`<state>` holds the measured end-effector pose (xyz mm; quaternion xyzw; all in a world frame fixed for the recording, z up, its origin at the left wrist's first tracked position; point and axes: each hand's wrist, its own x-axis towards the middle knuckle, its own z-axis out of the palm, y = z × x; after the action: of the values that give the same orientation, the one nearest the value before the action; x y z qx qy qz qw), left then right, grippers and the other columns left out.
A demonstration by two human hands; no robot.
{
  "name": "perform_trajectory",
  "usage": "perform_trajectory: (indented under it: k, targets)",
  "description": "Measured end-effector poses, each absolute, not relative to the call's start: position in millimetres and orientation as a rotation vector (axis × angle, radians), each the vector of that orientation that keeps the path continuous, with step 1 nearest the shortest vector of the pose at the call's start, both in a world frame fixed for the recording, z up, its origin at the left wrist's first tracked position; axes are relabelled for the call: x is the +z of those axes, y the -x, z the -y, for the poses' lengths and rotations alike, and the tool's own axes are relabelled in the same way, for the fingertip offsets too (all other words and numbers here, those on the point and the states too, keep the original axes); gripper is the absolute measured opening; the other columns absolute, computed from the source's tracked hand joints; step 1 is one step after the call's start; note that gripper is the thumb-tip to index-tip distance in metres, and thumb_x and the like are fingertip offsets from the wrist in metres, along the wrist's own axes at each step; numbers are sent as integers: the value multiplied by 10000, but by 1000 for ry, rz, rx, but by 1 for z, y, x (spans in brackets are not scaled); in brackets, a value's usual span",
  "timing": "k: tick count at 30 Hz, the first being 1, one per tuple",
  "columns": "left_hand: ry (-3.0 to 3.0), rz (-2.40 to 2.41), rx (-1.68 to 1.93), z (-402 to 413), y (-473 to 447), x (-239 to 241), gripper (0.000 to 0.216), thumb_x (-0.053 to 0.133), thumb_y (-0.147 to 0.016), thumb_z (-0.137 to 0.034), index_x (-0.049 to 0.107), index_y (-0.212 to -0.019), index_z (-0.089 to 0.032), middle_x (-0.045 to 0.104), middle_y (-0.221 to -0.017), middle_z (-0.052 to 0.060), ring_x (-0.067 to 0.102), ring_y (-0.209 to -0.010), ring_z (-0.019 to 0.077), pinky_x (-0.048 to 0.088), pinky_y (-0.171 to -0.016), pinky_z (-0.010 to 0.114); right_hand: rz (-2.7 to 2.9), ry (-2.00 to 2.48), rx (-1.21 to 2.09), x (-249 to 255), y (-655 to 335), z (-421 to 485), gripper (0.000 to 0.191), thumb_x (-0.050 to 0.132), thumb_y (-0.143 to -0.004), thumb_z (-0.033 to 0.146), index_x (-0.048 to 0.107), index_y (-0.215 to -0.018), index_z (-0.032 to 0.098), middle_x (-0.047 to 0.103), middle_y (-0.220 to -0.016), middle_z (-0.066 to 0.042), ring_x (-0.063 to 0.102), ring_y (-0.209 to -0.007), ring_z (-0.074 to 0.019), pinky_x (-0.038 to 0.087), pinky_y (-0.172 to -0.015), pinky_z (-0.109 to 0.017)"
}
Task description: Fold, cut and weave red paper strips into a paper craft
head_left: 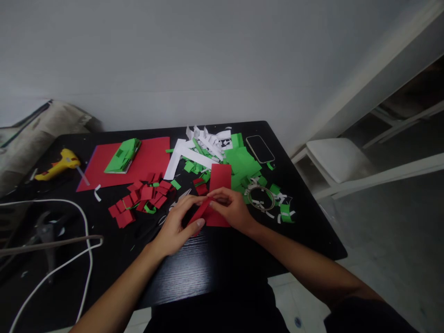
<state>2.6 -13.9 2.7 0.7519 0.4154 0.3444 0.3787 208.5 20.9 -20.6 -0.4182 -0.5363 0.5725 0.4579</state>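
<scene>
Between my two hands is a narrow folded strip of red paper [200, 212], slanting over the front of the table. My left hand [178, 224] is closed on its lower left side, thumb along the near edge. The fingers of my right hand [231, 207] pinch its upper end. Under my right hand lies a flat red paper sheet [221, 175]. Scissors [180, 198] lie partly hidden behind my left hand. Several small red paper pieces [145, 194] are heaped to the left.
White paper strips [173, 159] and green paper [243, 162] are piled behind my hands. A phone [260, 149] and a ring [250, 198] lie right. On the left are a yellow glue gun [64, 165], a green paper stack [123, 156], pliers [47, 233] and a white cable [88, 226].
</scene>
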Motion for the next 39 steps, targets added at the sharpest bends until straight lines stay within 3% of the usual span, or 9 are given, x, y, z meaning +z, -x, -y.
perform_trajectory:
  k: [7, 14, 27, 35, 39]
  targets:
    - [-1795, -1104, 890, 13, -3, 3, 403, 617, -986, -398, 624, -1349, -222, 672, -1251, 94, 619, -1180, 279, 456, -1040, 426, 1349, 1031, 1416, -18, -208, -17, 190, 820, -775, 294, 698, -894, 208, 812, -922, -43, 797, -908, -212, 631, -854, -328]
    - [-1579, -1085, 930, 10, -3, 7, 370, 655, -936, -421, 705, -1230, -204, 721, -1199, 85, 642, -1148, 290, 473, -1029, 407, 1439, 1033, 1395, -17, -208, -15, 212, 832, -796, 373, 758, -908, 209, 831, -921, -55, 803, -874, -227, 633, -829, -336]
    - [-1488, -1074, 876, 9, 0, 4, 365, 619, -955, -465, 698, -1199, -204, 703, -1218, 93, 614, -1189, 305, 425, -1068, 409, 1556, 1063, 1270, -14, -209, -13, 143, 794, -847, 354, 800, -913, 227, 834, -929, -53, 792, -844, -226, 619, -823, -343]
    - [-1383, -988, 973, 7, 2, 1, 472, 585, -927, -544, 707, -1209, -185, 699, -1228, 113, 617, -1170, 326, 437, -1045, 416, 1479, 1056, 1296, -13, -208, -14, 192, 780, -866, 372, 760, -972, 213, 830, -966, -61, 808, -916, -227, 639, -865, -336]
    - [-1293, -962, 1048, 6, 2, 0, 504, 539, -930, -583, 718, -1156, -170, 716, -1108, 111, 635, -1073, 309, 449, -977, 396, 1468, 1078, 1296, -14, -208, -15, 246, 772, -875, 370, 764, -1061, 210, 833, -993, -72, 806, -944, -234, 636, -876, -348]
